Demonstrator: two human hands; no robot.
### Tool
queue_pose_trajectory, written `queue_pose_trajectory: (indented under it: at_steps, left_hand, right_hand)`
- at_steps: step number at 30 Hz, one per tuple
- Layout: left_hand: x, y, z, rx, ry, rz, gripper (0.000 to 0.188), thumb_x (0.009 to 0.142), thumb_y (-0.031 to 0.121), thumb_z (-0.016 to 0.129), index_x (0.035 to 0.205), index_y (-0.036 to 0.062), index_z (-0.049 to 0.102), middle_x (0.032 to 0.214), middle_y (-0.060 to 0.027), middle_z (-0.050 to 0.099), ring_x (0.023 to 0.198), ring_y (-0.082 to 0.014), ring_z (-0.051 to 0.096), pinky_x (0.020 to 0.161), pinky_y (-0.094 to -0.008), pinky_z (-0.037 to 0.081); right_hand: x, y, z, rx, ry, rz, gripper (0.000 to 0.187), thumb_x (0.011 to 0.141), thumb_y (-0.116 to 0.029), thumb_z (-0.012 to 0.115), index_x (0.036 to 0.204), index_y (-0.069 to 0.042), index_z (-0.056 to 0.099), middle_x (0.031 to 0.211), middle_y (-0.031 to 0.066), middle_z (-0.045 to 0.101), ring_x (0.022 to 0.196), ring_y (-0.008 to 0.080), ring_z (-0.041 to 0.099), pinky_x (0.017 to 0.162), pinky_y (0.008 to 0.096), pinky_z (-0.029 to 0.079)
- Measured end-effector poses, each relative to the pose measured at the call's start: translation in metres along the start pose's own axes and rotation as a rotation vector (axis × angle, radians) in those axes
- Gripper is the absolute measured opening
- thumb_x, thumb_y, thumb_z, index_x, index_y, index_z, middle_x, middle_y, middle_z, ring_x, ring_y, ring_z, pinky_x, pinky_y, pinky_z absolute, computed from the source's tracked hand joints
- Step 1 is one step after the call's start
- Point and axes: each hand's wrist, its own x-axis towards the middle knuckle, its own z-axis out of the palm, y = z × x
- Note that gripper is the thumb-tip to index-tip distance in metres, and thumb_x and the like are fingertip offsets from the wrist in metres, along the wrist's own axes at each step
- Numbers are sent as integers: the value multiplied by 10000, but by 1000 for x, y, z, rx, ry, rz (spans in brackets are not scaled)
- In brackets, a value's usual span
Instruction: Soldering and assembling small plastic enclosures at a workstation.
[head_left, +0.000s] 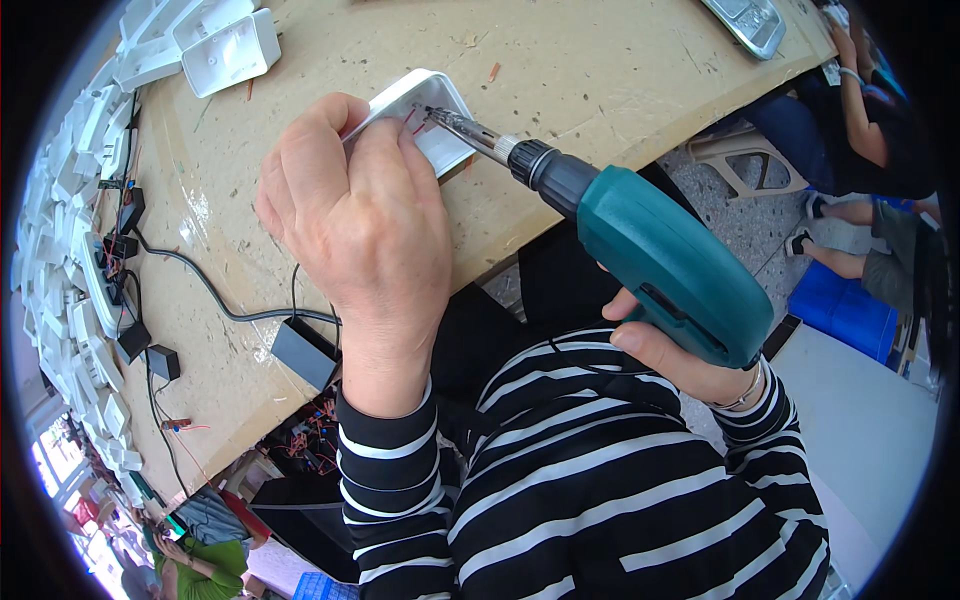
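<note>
Holding left: the left hand (365, 225), its fingers bent and clamped on the near left side of a small white box (452, 150); some fingertips are hidden.
Holding right: the right hand (675, 350), clamped round the handle of a green tool (670, 260), thumb on the near side, most fingers hidden behind it.
White box: tilted, open side up, at the table's (590, 90) near edge.
Tool tip: inside the box, beside thin red wires (419, 128); whether they touch, I cannot tell.
Table, left: a black cable (230, 310) and a dark block (305, 352) near the left wrist; a heap of white casings (62, 270) farther left.
Table, far right: a metal tray (757, 28).
Floor, right: a blue crate (843, 310).
</note>
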Motion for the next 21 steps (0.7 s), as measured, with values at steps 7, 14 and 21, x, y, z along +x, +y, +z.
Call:
queue_pose_trajectory:
  at_steps: [7, 14, 21]
  left_hand:
    - [0, 0, 1, 6, -5, -4, 55, 713, 19, 684, 765, 29, 671, 967, -49, 581, 882, -224, 550, 829, -351, 386]
    - [0, 0, 1, -4, -4, -11, 50, 716, 28, 691, 762, 31, 673, 963, -45, 579, 881, -222, 549, 826, -354, 385]
    - [0, 0, 1, -21, -8, -19, 50, 712, 27, 692, 752, 23, 662, 961, -49, 579, 883, -225, 548, 828, -358, 385]
  right_hand:
    - [-1, 5, 1, -44, 23, -60, 600, 753, -131, 818, 1244, 53, 528, 979, 124, 685, 787, 164, 691, 687, 247, 542]
    - [-1, -3, 2, 9, -10, 103, 608, 748, -138, 821, 1241, 57, 523, 996, 142, 683, 803, 172, 696, 681, 246, 548]
    - [0, 1, 3, 11, -4, 80, 603, 749, -135, 818, 1241, 55, 525, 980, 135, 686, 799, 167, 695, 684, 241, 545]
